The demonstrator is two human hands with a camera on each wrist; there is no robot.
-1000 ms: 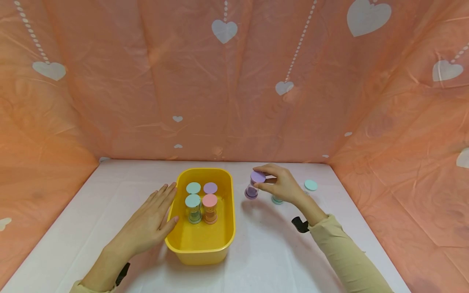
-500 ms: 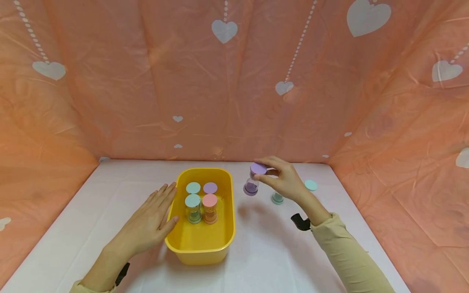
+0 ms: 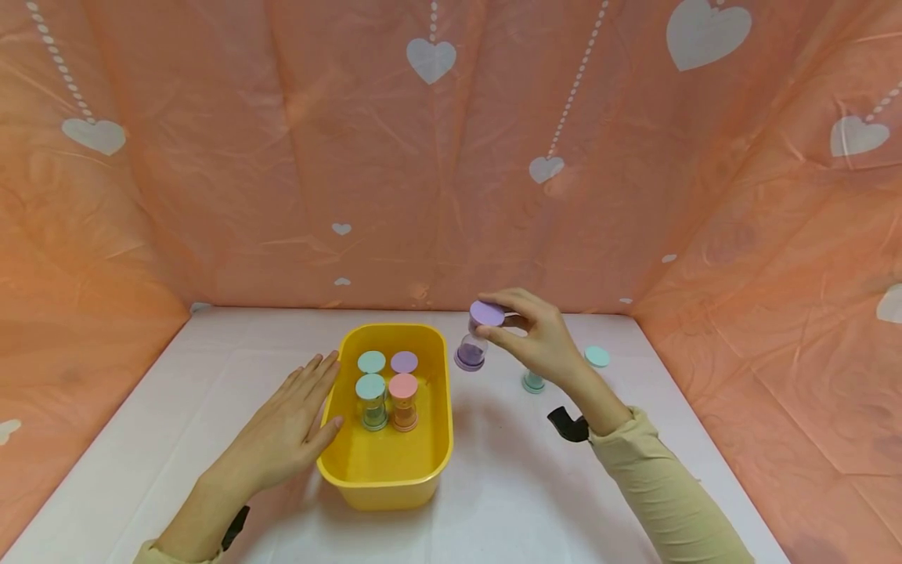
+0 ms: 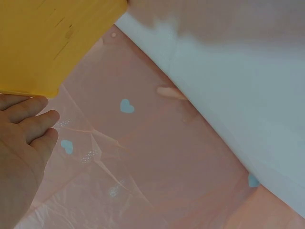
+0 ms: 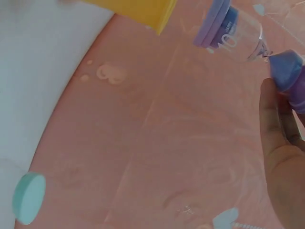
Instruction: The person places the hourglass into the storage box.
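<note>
1. On the white-covered table (image 3: pixel 521 501), left of the middle: an oblong yellow plastic tub (image 3: pixel 384 495), rounded at the corners, long sides running near to far.
2. Inside the tub, mostly in its farther part: four hourglasses in two rows. In the far row, a far mint hourglass (image 3: pixel 371 362) on the left and a far purple hourglass (image 3: pixel 405 362) on the right, showing little more than flat caps.
3. In the near row, upright on the tub floor: a near mint hourglass (image 3: pixel 373 403) on the left, a pink hourglass (image 3: pixel 404 403) on the right, bulbs and bases visible.
4. Against the tub's left side: the left hand (image 3: pixel 282 439), fingers straight and close together, thumb spread apart over the rim.
5. Right of the tub, near its far right rim: the right hand (image 3: pixel 537 338), pinching a lifted purple hourglass (image 3: pixel 475 343) by its top cap between thumb and fingers.
6. In that grip: tilted, base leftward toward the tub but outside it, violet sand in both bulbs, marked "10".
7. Farther right on the table: a half-hidden mint hourglass (image 3: pixel 534 381) behind the right hand, and a mint cap (image 3: pixel 597 356) beyond the forearm.
</note>
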